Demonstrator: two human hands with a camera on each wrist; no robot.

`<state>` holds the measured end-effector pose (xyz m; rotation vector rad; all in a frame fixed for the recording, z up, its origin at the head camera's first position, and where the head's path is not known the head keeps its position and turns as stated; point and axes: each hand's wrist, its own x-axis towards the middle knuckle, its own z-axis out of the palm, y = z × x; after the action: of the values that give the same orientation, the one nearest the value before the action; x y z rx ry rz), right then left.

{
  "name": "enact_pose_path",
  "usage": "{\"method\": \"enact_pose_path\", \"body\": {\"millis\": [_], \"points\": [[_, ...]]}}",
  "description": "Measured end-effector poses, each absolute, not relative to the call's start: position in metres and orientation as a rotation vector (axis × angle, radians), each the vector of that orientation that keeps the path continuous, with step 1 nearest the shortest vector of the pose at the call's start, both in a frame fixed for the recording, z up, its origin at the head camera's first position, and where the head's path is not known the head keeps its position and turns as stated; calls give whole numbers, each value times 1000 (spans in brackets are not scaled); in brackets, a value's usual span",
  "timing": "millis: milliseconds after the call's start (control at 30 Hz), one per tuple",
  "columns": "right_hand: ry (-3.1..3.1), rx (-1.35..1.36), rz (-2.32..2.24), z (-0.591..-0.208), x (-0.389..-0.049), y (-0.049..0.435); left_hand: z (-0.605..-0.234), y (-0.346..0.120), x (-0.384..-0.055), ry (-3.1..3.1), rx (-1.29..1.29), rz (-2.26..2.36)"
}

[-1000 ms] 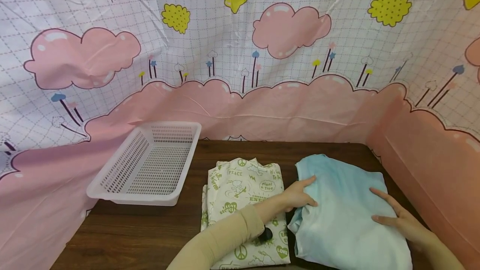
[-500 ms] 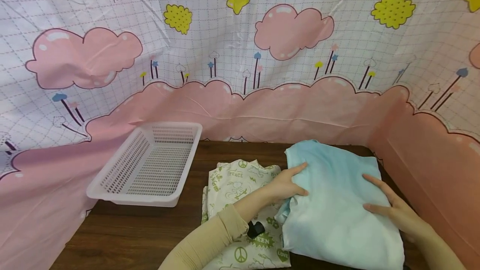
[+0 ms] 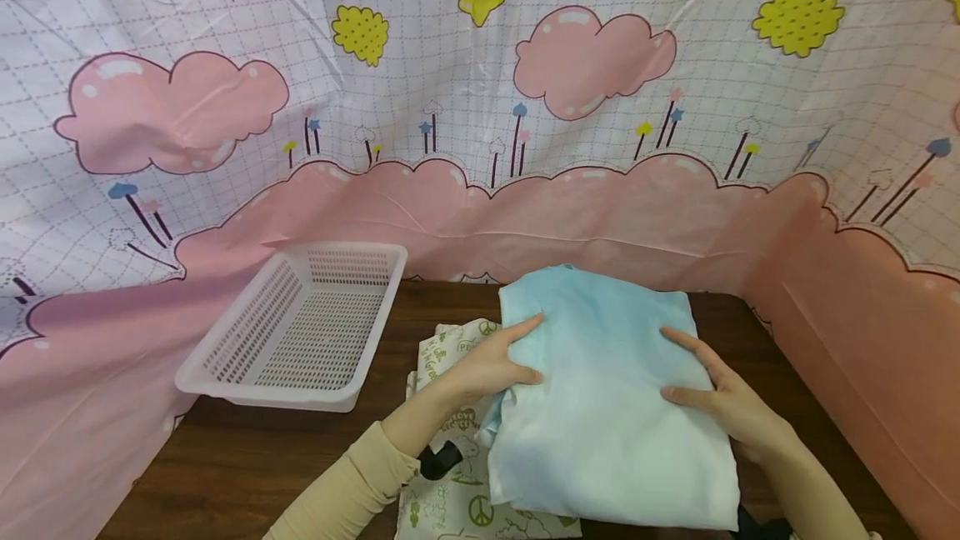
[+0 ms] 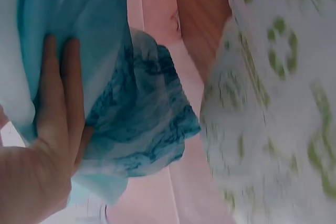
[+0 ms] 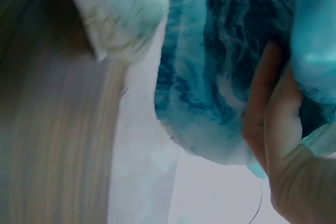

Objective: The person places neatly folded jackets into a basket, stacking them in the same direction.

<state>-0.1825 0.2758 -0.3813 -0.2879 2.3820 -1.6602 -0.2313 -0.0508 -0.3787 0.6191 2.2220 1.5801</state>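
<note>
A folded light-blue and white cloth (image 3: 600, 407) is held up between both hands, tilted, above the table. My left hand (image 3: 487, 361) grips its left edge, with thumb and a finger on top and other fingers underneath in the left wrist view. On the opposite edge, my right hand (image 3: 727, 402) grips the cloth the same way. Darker marbled blue folds (image 4: 142, 114) hang from its underside in the wrist views. Below the left forearm and partly covered lies a folded white cloth with green print (image 3: 450, 473), flat on the table.
A white perforated plastic basket (image 3: 300, 397) stands on the left of the dark wooden table (image 3: 217, 465). A pink and white cartoon-printed curtain (image 3: 600, 219) hangs behind the table and along both sides.
Both hands have carried the blue cloth up and leftward, from the right side of the table to over the green-printed cloth. The basket and the green-printed cloth stay in place.
</note>
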Motion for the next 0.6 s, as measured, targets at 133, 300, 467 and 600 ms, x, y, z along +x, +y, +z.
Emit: {"method": "enact_pose_path", "body": {"millis": [133, 300, 467, 600], "points": [[2323, -322, -1726, -376, -186, 250, -369, -80, -229, 2262, 627, 1557], [2257, -360, -1783, -371, -194, 220, -362, -117, -226, 2278, 607, 1571], [2197, -414, -1806, -369, -204, 195, -359, -149, -224, 2251, 615, 1631], [2130, -414, -1833, -367, -212, 175, -359, -176, -226, 2179, 622, 1681]]}}
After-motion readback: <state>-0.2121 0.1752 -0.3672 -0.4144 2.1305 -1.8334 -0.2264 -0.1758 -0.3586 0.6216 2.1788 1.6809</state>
